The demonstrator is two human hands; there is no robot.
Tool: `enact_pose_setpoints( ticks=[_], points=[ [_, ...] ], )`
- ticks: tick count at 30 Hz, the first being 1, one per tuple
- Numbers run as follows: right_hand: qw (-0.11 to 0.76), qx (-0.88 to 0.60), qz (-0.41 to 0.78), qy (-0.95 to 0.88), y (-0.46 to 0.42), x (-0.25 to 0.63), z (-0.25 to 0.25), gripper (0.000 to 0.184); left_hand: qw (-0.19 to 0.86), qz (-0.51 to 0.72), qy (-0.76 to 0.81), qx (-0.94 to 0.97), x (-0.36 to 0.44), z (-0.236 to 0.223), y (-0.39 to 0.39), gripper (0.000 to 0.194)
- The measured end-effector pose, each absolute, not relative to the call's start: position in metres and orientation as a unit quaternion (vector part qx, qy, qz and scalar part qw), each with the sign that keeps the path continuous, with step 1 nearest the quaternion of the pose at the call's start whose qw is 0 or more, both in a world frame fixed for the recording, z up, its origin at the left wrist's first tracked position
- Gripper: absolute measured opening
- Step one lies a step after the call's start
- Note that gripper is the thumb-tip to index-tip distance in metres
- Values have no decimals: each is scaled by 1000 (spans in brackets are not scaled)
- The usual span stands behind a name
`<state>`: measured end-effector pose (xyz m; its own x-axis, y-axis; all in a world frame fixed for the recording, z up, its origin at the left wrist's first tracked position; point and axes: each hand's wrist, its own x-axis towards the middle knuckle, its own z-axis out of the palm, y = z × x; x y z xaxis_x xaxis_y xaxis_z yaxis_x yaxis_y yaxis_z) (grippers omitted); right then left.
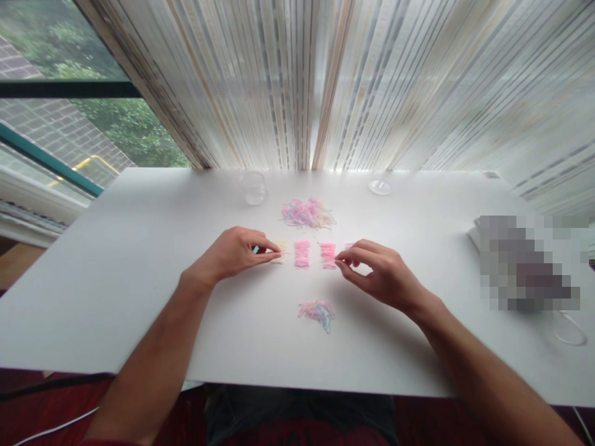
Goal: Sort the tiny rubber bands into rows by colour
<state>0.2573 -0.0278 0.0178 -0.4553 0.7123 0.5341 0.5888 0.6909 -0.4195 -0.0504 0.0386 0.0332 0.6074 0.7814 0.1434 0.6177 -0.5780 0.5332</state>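
Short rows of small pastel rubber bands lie across the middle of the white table. My left hand [239,251] is closed in a pinch at the pale yellow row [279,255], and a bit of light blue shows through the gap between its fingers. My right hand [379,266] pinches at the right edge of the deeper pink row [328,254]. Between the hands sits a lighter pink row [302,254]. Part of a lilac row [349,246] shows behind my right fingers. What either fingertip pair grips is too small to make out clearly.
Beyond the rows lies a loose heap of mixed rubber bands [307,214]; a smaller pile [318,314] is nearer me. A clear plastic jar [254,188] and a clear round lid [380,186] stand at the back. A blurred-out object [525,263] occupies the right side.
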Motion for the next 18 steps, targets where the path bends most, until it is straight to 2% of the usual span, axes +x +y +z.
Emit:
enact_pose_setpoints(
  ticks=[18],
  points=[
    [385, -511, 58, -766, -6, 289, 15, 18, 227, 196, 405, 864, -49, 32, 38, 20]
  ],
)
